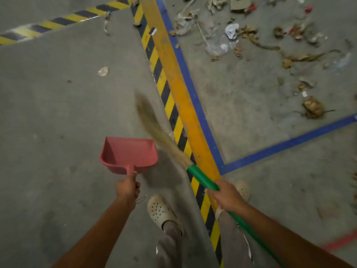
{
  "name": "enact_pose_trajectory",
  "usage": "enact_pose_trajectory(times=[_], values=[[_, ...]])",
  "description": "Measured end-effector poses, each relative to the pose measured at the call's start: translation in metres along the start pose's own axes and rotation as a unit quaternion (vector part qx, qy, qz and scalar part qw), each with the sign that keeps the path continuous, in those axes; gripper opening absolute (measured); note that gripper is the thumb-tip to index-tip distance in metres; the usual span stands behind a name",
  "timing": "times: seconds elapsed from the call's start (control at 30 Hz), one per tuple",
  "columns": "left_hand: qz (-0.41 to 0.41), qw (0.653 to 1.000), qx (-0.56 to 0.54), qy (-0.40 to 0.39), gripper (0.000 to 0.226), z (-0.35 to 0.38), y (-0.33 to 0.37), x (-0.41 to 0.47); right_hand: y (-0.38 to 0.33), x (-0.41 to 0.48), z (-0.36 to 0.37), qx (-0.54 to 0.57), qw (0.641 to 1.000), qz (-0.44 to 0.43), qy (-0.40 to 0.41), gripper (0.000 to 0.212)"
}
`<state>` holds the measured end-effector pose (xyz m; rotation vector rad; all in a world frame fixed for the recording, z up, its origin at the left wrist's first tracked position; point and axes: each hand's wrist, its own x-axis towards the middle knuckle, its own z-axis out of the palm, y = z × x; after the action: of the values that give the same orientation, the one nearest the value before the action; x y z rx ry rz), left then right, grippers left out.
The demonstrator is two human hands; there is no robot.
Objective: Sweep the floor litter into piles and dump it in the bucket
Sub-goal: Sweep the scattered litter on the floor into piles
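One plastic dustpan, one grass-bristled broom

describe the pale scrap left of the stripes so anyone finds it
Start at the broad orange floor band. Left of it, on grey concrete, lies a small pale crumpled scrap. Unlike the litter scattered right of the band, it sits alone.

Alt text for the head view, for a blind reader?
Seen from above, a person's left hand holds a red dustpan by its handle and the right hand grips a green-handled broom, bristles blurred, over grey floor. Litter lies scattered upper right, beyond yellow, blue and hazard-striped lines.
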<state>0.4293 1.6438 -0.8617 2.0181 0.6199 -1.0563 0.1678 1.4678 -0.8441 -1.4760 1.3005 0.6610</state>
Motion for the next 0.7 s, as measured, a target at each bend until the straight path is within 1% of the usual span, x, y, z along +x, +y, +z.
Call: enact_pose_trajectory(times=[0.07, 0.1, 0.17, 0.23, 0.3, 0.37, 0.43, 0.5, 0.53, 0.6, 0.67, 0.7], values=[[-0.004, 1.0, 0.016, 0.007, 0.033, 0.011, -0.008, -0.003, 0.021, 0.006, 0.005, 0.004, 0.998, 0.043, -0.052, 0.024], [-0.006, 1.0, 0.023, 0.007, 0.033, 0.017, -0.011, -0.005, 0.03, 0.012, 0.001, 0.002, 0.996, 0.066, -0.056, 0.025], [-0.008, 0.999, 0.031, 0.0, 0.036, 0.031, -0.016, -0.011, 0.047, 0.026, -0.014, 0.028, 0.994, 0.106, -0.029, 0.028], [0.002, 0.999, 0.039, -0.006, 0.038, 0.048, -0.015, -0.018, 0.063, 0.041, -0.037, 0.096, 0.987, 0.13, 0.017, 0.031], [0.016, 0.999, 0.043, -0.027, 0.037, 0.07, -0.009, -0.026, 0.074, 0.053, -0.068, 0.182, 0.97, 0.141, 0.078, 0.032], [0.026, 0.997, 0.05, -0.049, 0.037, 0.098, 0.0, -0.035, 0.079, 0.062, -0.104, 0.267, 0.942, 0.144, 0.141, 0.032], [0.034, 0.996, 0.053, -0.065, 0.037, 0.128, 0.01, -0.044, 0.082, 0.067, -0.141, 0.351, 0.904, 0.137, 0.204, 0.028], [0.044, 0.995, 0.051, -0.08, 0.037, 0.159, 0.02, -0.056, 0.087, 0.066, -0.173, 0.401, 0.872, 0.115, 0.256, 0.026], [0.049, 0.994, 0.05, -0.088, 0.037, 0.175, 0.024, -0.062, 0.092, 0.062, -0.186, 0.409, 0.864, 0.102, 0.274, 0.028], [0.061, 0.992, 0.052, -0.098, 0.037, 0.205, 0.029, -0.076, 0.102, 0.048, -0.204, 0.397, 0.867, 0.075, 0.292, 0.031], [0.07, 0.99, 0.059, -0.105, 0.038, 0.232, 0.032, -0.089, 0.116, 0.036, -0.21, 0.345, 0.893, 0.052, 0.285, 0.032], [0.07, 0.989, 0.066, -0.11, 0.039, 0.244, 0.033, -0.095, 0.124, 0.031, -0.21, 0.308, 0.912, 0.045, 0.267, 0.033]])
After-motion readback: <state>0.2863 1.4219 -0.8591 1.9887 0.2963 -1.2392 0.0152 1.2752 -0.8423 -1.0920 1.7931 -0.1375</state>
